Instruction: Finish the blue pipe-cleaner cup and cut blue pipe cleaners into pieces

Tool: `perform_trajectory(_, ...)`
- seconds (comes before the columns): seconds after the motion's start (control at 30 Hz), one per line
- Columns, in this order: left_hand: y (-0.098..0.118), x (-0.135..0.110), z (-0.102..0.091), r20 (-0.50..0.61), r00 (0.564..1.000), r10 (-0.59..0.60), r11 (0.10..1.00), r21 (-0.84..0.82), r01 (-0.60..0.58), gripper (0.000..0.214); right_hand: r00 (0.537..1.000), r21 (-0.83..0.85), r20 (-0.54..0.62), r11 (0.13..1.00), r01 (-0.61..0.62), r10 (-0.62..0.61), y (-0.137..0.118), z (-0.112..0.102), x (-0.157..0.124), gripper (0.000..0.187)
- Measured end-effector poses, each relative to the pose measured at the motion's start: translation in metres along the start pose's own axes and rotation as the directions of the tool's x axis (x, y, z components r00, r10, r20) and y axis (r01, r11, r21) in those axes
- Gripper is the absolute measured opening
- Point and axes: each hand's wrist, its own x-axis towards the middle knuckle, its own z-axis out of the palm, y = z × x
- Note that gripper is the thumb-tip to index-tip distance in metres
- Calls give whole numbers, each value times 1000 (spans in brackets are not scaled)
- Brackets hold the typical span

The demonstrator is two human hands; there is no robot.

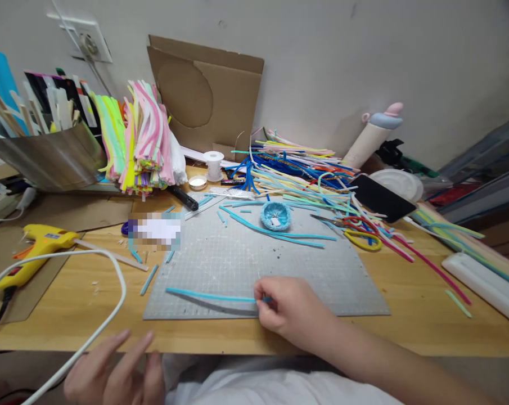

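Observation:
My right hand pinches one end of a blue pipe cleaner between thumb and fingertips, just above the front of the grey cutting mat. The pipe cleaner's long free part points left. Below the table's front edge, at the lower left, my left hand has its fingers spread and holds nothing. A small round blue bowl made of pipe cleaner sits toward the back of the mat, with a small pale piece inside. Loose blue pipe cleaners lie beside it.
A yellow glue gun lies at left, its white cable looping over the table edge. Yellow-handled scissors rest at the mat's right. Pipe cleaner bundles, a cardboard sheet, a phone and a bottle stand or lie behind.

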Motion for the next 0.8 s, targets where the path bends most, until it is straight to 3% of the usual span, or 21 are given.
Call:
perform_trajectory(0.03, 9, 5, 1, -79, 986, 146, 989, 4, -146, 25, 1000, 129, -13, 991, -23, 25, 2, -6, -1, 5)
perform_trajectory(0.07, 20, 11, 4, -56, 976, 211, 976, -41, -213, 25, 998, 280, -24, 959, -45, 53, 4, -13, -1, 2)
perform_trajectory(0.1, 33, 20, 9, -2, 969, 248, 962, -122, -246, 25, 996, 444, -36, 894, -59, 84, 5, -20, -1, 3)
perform_trajectory(0.17, 64, 42, 22, 176, 947, 269, 929, -308, -206, 27, 993, 747, -28, 663, -54, 111, 8, -33, 1, 11)
perform_trajectory(0.2, 80, 54, 30, 291, 920, 263, 909, -395, -135, 28, 995, 854, -13, 519, -39, 95, 8, -38, 3, 15)
perform_trajectory(0.27, 111, 80, 48, 433, 899, 66, 867, -471, 162, 24, 1000, 967, 16, 252, -20, 18, 6, -48, 9, 18)
perform_trajectory(0.3, 126, 92, 58, 476, 879, -26, 811, -504, 297, 19, 1000, 988, 24, 154, -21, -18, 5, -52, 11, 18)
perform_trajectory(0.37, 151, 114, 79, 578, 807, -123, 621, -589, 517, 13, 999, 999, 30, 37, -29, -44, 4, -57, 16, 17)
perform_trajectory(0.47, 178, 137, 107, 668, 730, -142, 325, -666, 672, 14, 999, 999, 31, -43, -32, -7, 8, -62, 22, 17)
perform_trajectory(0.53, 185, 145, 120, 740, 665, -102, 213, -636, 741, 17, 1000, 999, 15, -49, -14, 21, 15, -64, 24, 16)
perform_trajectory(0.6, 187, 148, 129, 783, 619, -54, 165, -605, 779, 18, 999, 1000, -1, -30, 2, 42, 23, -66, 25, 13)
perform_trajectory(0.8, 182, 141, 141, 820, 566, -88, 124, -555, 823, 15, 995, 999, -33, 19, 31, 94, 39, -59, 25, 11)
